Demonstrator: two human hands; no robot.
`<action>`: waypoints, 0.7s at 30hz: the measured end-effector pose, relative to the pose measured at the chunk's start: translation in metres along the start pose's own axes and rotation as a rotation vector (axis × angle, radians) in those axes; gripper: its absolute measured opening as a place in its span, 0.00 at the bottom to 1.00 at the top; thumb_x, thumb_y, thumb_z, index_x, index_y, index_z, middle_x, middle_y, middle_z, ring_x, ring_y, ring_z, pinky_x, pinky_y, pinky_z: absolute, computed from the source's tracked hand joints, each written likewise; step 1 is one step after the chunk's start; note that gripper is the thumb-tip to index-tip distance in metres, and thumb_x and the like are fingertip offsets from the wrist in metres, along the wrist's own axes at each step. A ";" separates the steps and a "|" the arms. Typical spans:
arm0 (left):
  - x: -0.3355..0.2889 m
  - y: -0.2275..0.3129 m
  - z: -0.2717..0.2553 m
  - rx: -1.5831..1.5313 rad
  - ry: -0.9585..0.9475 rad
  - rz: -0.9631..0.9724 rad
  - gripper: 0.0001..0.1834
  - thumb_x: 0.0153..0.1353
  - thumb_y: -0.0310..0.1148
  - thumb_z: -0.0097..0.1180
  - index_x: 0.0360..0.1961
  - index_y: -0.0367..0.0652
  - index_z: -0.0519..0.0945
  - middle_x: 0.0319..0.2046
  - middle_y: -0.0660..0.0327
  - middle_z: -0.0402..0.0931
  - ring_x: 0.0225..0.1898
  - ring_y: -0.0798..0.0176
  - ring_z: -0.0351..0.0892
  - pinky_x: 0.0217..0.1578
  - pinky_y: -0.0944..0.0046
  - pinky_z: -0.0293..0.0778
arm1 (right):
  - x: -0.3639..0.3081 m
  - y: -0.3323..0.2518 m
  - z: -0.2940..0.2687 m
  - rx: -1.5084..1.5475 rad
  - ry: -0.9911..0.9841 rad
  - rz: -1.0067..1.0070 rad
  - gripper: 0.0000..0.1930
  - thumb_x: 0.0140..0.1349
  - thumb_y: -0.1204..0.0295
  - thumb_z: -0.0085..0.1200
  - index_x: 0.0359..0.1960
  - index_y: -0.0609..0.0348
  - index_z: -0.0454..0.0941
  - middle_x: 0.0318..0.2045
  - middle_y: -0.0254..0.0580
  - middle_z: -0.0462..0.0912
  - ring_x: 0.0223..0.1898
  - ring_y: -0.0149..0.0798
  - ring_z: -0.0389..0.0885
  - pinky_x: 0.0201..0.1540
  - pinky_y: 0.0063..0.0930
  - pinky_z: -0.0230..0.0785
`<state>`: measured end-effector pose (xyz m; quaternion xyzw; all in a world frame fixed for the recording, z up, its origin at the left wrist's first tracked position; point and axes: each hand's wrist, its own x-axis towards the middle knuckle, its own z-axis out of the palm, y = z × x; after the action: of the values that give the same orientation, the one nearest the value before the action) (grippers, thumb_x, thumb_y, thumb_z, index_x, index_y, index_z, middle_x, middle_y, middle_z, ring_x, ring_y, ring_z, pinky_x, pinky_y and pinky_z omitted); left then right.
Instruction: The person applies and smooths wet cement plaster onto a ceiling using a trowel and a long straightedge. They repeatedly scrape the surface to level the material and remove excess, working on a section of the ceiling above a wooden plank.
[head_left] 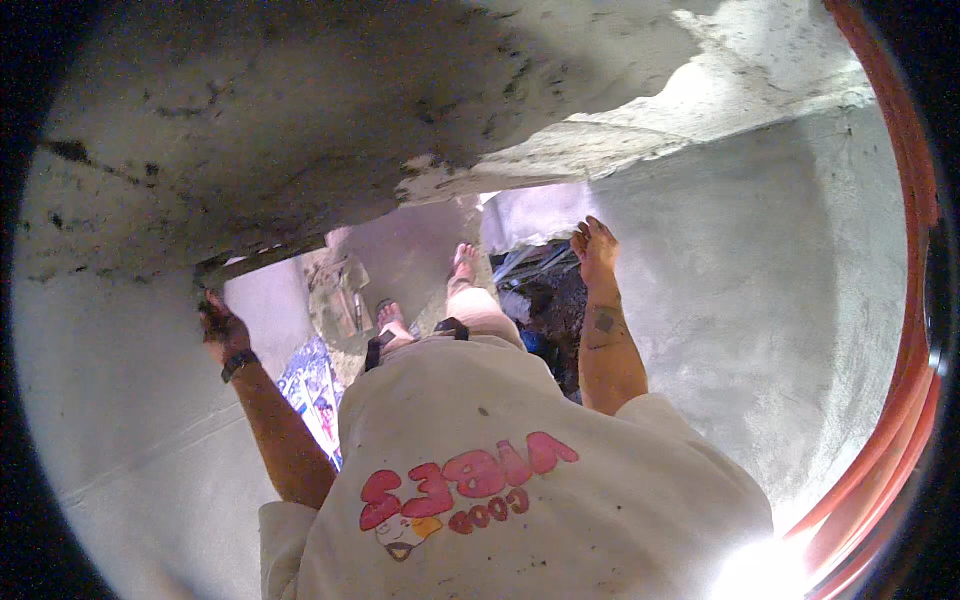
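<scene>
My left hand point(222, 328), with a dark band on the wrist, is raised to the edge of the smooth grey wall at left. Its fingers look bent and lie in shadow, so what they grip is unclear. A narrow dark-edged strip point(275, 258) runs just above it, along the underside of the rough grey plastered surface point(330, 120) overhead. Beside the edge of the right grey wall point(730, 270), my right hand point(597, 245) is held up, fingers loosely bent and apart. Nothing shows in it.
Below me, the floor point(415, 240) shows between the walls, with my bare feet on it. Tool-like pieces point(350, 300) and a patterned bag or sheet point(315, 385) lie at left. A dark cluttered heap point(550, 310) is at right. An orange-red curved band point(905, 150) borders the right side.
</scene>
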<state>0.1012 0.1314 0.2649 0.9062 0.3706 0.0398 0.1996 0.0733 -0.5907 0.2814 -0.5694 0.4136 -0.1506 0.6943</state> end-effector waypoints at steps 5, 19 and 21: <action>0.038 -0.073 0.046 -0.196 0.025 0.150 0.23 0.78 0.42 0.47 0.63 0.36 0.77 0.60 0.54 0.80 0.60 0.57 0.78 0.62 0.59 0.72 | 0.029 -0.045 0.035 -0.247 -0.121 -0.223 0.26 0.72 0.58 0.55 0.64 0.62 0.75 0.52 0.45 0.84 0.48 0.42 0.84 0.48 0.36 0.76; 0.042 -0.076 0.065 -0.345 0.170 0.178 0.27 0.77 0.51 0.44 0.61 0.39 0.78 0.57 0.48 0.81 0.58 0.46 0.80 0.58 0.55 0.75 | 0.111 -0.063 0.046 -1.012 -0.180 -0.633 0.20 0.72 0.60 0.51 0.38 0.70 0.82 0.30 0.50 0.88 0.30 0.38 0.88 0.35 0.33 0.81; 0.027 -0.056 0.037 0.054 0.110 0.185 0.27 0.77 0.50 0.46 0.61 0.38 0.78 0.57 0.48 0.81 0.59 0.47 0.80 0.59 0.56 0.74 | 0.112 -0.058 0.050 -0.980 -0.209 -0.607 0.19 0.72 0.61 0.51 0.37 0.69 0.82 0.30 0.48 0.88 0.30 0.38 0.88 0.35 0.33 0.81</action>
<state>0.0921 0.1738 0.2070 0.9381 0.2965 0.0978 0.1500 0.1943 -0.6520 0.2896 -0.9289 0.1828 -0.0767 0.3128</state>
